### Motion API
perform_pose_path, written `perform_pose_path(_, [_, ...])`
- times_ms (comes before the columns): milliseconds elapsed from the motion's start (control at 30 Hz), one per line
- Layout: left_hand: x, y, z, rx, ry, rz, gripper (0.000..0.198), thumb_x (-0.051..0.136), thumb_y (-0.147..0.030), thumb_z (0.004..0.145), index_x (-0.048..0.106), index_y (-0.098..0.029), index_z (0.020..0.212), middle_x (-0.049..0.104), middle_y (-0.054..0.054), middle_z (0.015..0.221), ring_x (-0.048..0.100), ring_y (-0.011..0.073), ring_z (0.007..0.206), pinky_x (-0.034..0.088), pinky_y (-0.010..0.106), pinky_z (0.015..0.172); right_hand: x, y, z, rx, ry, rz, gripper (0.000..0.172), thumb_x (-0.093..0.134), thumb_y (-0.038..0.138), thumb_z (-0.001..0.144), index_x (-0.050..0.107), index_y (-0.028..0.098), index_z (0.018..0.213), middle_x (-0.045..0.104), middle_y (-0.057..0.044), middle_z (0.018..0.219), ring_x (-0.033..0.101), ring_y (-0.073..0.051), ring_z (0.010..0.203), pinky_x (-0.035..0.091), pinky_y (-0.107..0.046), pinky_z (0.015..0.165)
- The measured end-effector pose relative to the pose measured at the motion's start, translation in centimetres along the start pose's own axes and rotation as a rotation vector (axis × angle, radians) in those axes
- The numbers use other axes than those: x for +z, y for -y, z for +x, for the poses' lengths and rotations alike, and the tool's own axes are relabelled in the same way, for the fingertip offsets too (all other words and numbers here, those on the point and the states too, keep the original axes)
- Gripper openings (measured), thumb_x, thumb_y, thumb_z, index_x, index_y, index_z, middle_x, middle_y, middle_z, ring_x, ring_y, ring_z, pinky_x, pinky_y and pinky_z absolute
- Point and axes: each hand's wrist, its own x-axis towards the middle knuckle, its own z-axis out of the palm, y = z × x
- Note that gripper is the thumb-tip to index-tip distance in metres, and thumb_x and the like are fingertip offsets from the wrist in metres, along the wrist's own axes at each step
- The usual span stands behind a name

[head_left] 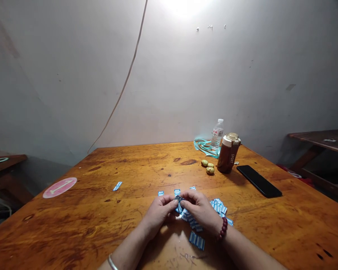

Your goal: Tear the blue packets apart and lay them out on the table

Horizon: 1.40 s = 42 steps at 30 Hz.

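My left hand (160, 212) and my right hand (199, 210) meet above the near middle of the table, thumbs and fingertips pinched together. Between them is a small blue-and-white label-like piece (179, 203), partly covered by the fingers and bent. A loose pile of similar pieces (219, 206) lies beside and under my right hand. Nearer to me rests a flat joined strip (196, 240) of them. Just beyond the fingers are a few more small pieces (177, 192), and a single piece (117, 186) lies off to the left.
Right of my hands stand a brown sport bottle (227, 155) and a clear water bottle (217, 135) by a turquoise ribbon (201, 145). Three small yellowish round items (210, 170) and a black phone (259, 181) lie nearby. A pink disc (60, 187) marks the wooden table's (101, 225) left side.
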Motion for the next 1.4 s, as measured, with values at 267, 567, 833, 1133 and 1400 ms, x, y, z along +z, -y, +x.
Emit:
perform_pose_path(267, [0.2, 0.2, -0.4, -0.079, 0.067, -0.240, 0.037, 0.049, -0.047, 0.074, 0.058, -0.014, 0.088, 0.060, 0.007, 0.080, 0.058, 0.0147, 0.071, 0.044, 0.023, 0.059, 0.2, 1.1, -0.2, -0.008, -0.083, 0.041, 0.012, 0.047, 0.023, 0.076, 0.057, 0.017, 0.072, 0.056, 0.000, 0.068, 0.051, -0.012, 0.065, 0.041, -0.022, 0.060])
perform_pose_path(567, [-0.3, 0.4, -0.3, -0.127, 0.067, -0.270, 0.026, 0.053, -0.037, 0.074, 0.057, -0.014, 0.087, 0.056, 0.003, 0.071, 0.055, 0.0080, 0.060, 0.042, 0.018, 0.055, 0.9, 1.0, -0.4, -0.071, -0.112, -0.095, 0.011, 0.045, 0.018, 0.077, 0.053, 0.018, 0.069, 0.053, 0.001, 0.067, 0.048, -0.011, 0.064, 0.038, -0.022, 0.059])
perform_pose_path(833, [-0.1, 0.5, -0.3, -0.060, 0.035, -0.094, 0.033, 0.048, -0.045, 0.074, 0.056, -0.014, 0.082, 0.053, 0.000, 0.061, 0.051, 0.0064, 0.048, 0.037, 0.015, 0.045, 0.8, 0.9, -0.8, -0.209, -0.045, -0.190, 0.027, 0.042, 0.012, 0.077, 0.055, 0.023, 0.098, 0.054, 0.000, 0.075, 0.049, -0.011, 0.066, 0.038, -0.023, 0.062])
perform_pose_path(1133, [0.3, 0.5, 0.0, 0.018, 0.018, -0.033, 0.035, 0.045, -0.046, 0.076, 0.054, -0.013, 0.084, 0.053, 0.000, 0.062, 0.050, 0.0051, 0.046, 0.036, 0.015, 0.042, 1.0, 1.2, -0.8, -0.200, -0.061, -0.145, 0.021, 0.039, 0.013, 0.080, 0.056, 0.020, 0.089, 0.057, -0.001, 0.073, 0.052, -0.011, 0.067, 0.039, -0.022, 0.063])
perform_pose_path(1400, [0.2, 0.8, 0.1, 0.085, -0.031, -0.048, 0.029, 0.046, -0.043, 0.077, 0.052, -0.014, 0.076, 0.052, -0.002, 0.058, 0.049, 0.0052, 0.046, 0.036, 0.014, 0.043, 1.5, 1.0, -0.7, -0.187, -0.040, -0.068, 0.014, 0.040, 0.016, 0.081, 0.049, 0.020, 0.091, 0.056, 0.001, 0.068, 0.050, -0.009, 0.059, 0.038, -0.021, 0.057])
